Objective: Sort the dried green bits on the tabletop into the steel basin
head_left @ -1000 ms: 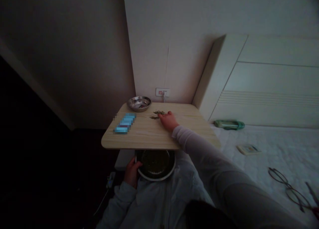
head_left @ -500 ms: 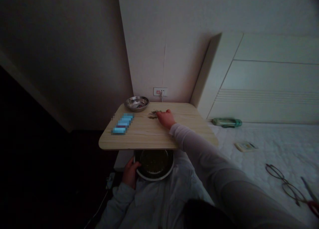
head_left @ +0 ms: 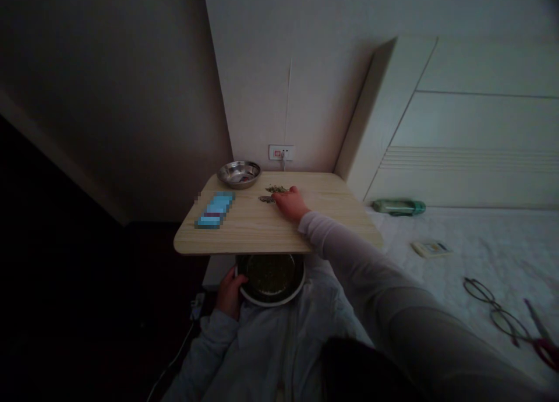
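Note:
Over the wooden tabletop [head_left: 236,239], my right hand [head_left: 290,205] is closed around a small metal spoon [head_left: 265,198], its tip touching the board; the handle is hidden in my fingers. Just beyond the spoon lies a small heap of green dried leaf bits [head_left: 276,189]. Below the table's front edge, my left hand [head_left: 230,291] grips the left rim of a round dark dish [head_left: 271,277] with a pale rim. The dish rests at my lap, its far side hidden under the tabletop, and greenish specks show inside.
A steel bowl [head_left: 239,175] stands at the table's back left, with a blurred-out phone [head_left: 215,210] before it. On the bed to the right lie a green bottle [head_left: 399,207], a pale card-like box [head_left: 431,249], glasses [head_left: 495,309] and red-handled scissors [head_left: 545,346]. A wall socket [head_left: 282,152] sits behind.
The spoon in my right hand has shifted toward the near side of the leaf bits, which look more gathered. My left hand keeps its hold on the dish. The view has tilted slightly down.

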Action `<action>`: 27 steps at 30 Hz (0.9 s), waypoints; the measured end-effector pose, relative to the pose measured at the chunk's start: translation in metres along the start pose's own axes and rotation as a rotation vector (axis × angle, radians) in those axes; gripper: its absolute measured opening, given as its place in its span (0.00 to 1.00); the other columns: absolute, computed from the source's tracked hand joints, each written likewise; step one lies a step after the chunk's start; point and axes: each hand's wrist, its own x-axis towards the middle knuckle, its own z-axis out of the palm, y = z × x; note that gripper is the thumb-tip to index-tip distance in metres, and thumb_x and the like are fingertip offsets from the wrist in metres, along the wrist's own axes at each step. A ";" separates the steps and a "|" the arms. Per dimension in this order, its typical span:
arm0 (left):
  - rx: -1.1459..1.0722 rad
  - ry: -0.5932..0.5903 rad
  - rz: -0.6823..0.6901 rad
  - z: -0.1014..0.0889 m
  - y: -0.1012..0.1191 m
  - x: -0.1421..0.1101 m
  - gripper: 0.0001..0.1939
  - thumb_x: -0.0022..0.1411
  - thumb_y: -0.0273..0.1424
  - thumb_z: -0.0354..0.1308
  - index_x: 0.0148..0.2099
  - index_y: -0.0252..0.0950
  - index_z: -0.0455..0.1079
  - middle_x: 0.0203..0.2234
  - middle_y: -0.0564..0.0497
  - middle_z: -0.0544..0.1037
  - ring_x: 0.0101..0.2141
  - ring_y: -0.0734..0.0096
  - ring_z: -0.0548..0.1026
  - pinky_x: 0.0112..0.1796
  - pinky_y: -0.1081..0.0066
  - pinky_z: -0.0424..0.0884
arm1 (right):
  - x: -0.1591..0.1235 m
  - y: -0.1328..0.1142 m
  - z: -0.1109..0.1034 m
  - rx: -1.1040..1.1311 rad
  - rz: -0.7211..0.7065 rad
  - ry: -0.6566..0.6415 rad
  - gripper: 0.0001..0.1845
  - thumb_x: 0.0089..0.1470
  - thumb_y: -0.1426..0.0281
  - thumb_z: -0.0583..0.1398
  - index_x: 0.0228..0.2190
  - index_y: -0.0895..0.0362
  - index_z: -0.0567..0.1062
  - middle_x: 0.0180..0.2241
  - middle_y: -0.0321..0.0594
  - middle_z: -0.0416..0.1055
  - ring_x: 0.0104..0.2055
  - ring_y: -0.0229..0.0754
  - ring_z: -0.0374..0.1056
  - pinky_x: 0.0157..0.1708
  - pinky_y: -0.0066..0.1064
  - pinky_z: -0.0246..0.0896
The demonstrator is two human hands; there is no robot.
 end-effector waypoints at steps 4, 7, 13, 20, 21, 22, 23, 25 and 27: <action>0.019 0.021 0.005 0.001 0.000 0.000 0.18 0.34 0.23 0.53 0.34 0.34 0.67 0.19 0.54 0.73 0.27 0.68 0.71 0.27 0.72 0.63 | -0.002 -0.002 -0.002 -0.014 -0.029 0.007 0.15 0.52 0.72 0.42 0.38 0.59 0.64 0.36 0.48 0.68 0.37 0.42 0.62 0.40 0.37 0.39; 0.012 0.026 0.004 0.002 0.001 0.000 0.18 0.33 0.23 0.53 0.33 0.34 0.68 0.19 0.54 0.72 0.27 0.67 0.71 0.27 0.72 0.63 | -0.003 -0.004 -0.003 -0.029 -0.044 0.000 0.15 0.51 0.73 0.43 0.38 0.59 0.65 0.35 0.48 0.69 0.37 0.43 0.62 0.40 0.37 0.39; -0.005 0.008 -0.004 0.002 0.001 0.000 0.18 0.34 0.23 0.53 0.34 0.34 0.67 0.20 0.54 0.73 0.27 0.68 0.71 0.28 0.71 0.64 | -0.002 -0.004 -0.003 -0.029 -0.037 0.014 0.15 0.51 0.73 0.43 0.38 0.58 0.64 0.34 0.47 0.69 0.36 0.43 0.62 0.39 0.37 0.40; -0.011 0.000 0.002 -0.001 -0.003 0.003 0.19 0.33 0.24 0.53 0.35 0.34 0.68 0.20 0.54 0.73 0.25 0.68 0.71 0.28 0.71 0.64 | -0.004 -0.008 -0.004 -0.044 -0.053 0.005 0.15 0.51 0.73 0.43 0.37 0.58 0.65 0.33 0.46 0.69 0.35 0.43 0.62 0.38 0.37 0.42; -0.014 0.001 0.001 -0.001 -0.003 0.003 0.20 0.33 0.24 0.53 0.35 0.34 0.68 0.20 0.54 0.73 0.25 0.69 0.71 0.27 0.71 0.64 | -0.004 -0.008 -0.004 -0.045 -0.052 -0.002 0.15 0.51 0.73 0.43 0.37 0.58 0.65 0.33 0.46 0.69 0.35 0.43 0.62 0.38 0.37 0.42; -0.016 0.004 -0.002 -0.002 -0.003 0.003 0.20 0.33 0.24 0.53 0.35 0.34 0.68 0.19 0.54 0.73 0.25 0.69 0.71 0.27 0.71 0.64 | -0.004 -0.009 -0.004 -0.044 -0.050 -0.010 0.15 0.51 0.73 0.43 0.38 0.58 0.65 0.33 0.46 0.69 0.35 0.43 0.62 0.39 0.37 0.42; -0.016 0.009 -0.007 -0.002 -0.003 0.003 0.19 0.33 0.24 0.53 0.34 0.33 0.67 0.19 0.54 0.72 0.25 0.69 0.71 0.27 0.71 0.63 | -0.004 -0.009 -0.004 -0.041 -0.048 -0.015 0.15 0.51 0.73 0.43 0.38 0.58 0.65 0.32 0.47 0.69 0.35 0.43 0.62 0.39 0.37 0.42; -0.009 0.014 -0.015 -0.001 -0.002 0.003 0.19 0.33 0.24 0.53 0.34 0.33 0.67 0.18 0.54 0.72 0.25 0.68 0.71 0.27 0.71 0.63 | -0.003 -0.008 -0.004 -0.030 -0.046 -0.010 0.15 0.51 0.73 0.43 0.38 0.58 0.64 0.33 0.46 0.69 0.35 0.43 0.62 0.38 0.37 0.42; 0.004 0.016 -0.017 0.000 -0.001 0.001 0.19 0.33 0.24 0.53 0.34 0.33 0.67 0.18 0.55 0.72 0.25 0.68 0.70 0.26 0.71 0.63 | -0.001 -0.007 -0.004 -0.017 -0.031 0.002 0.15 0.51 0.73 0.43 0.37 0.58 0.65 0.33 0.46 0.69 0.35 0.43 0.63 0.38 0.37 0.42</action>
